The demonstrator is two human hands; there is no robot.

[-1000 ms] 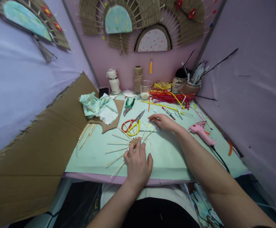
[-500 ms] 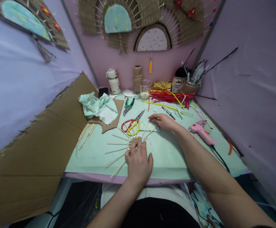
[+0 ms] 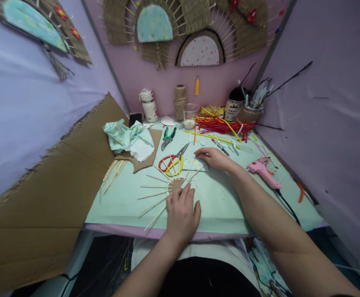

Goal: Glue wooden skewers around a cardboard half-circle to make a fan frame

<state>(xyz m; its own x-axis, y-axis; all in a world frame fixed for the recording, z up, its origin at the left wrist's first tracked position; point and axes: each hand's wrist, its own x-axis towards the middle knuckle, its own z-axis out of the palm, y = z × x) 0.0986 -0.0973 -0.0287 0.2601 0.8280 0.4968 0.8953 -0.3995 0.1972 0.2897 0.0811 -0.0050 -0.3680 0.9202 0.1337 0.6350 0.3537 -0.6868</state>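
A small round cardboard piece [image 3: 176,185] lies on the table with thin wooden sticks [image 3: 153,187] fanning out from its edge. My left hand [image 3: 182,210] rests flat over its lower part, fingers stretched out, hiding that side. Beyond it, my right hand [image 3: 212,158] pinches the far tip of one stick between thumb and fingertips. Red-and-yellow-handled scissors [image 3: 174,163] lie just behind the fan, under some of the stick ends. A patterned cloth piece [image 3: 195,165] sits flat below my right hand.
Green pruning shears [image 3: 168,138], crumpled cloth [image 3: 128,138] and spare sticks [image 3: 115,173] lie left. A pink glue gun [image 3: 264,172] with its cord is at right. Red pipe cleaners [image 3: 220,126], a plastic cup [image 3: 190,115], twine [image 3: 180,103] and a white bottle [image 3: 149,106] line the back.
My left hand has slid slightly back toward me, uncovering more of the cardboard piece. The right hand stays at the stick's tip.
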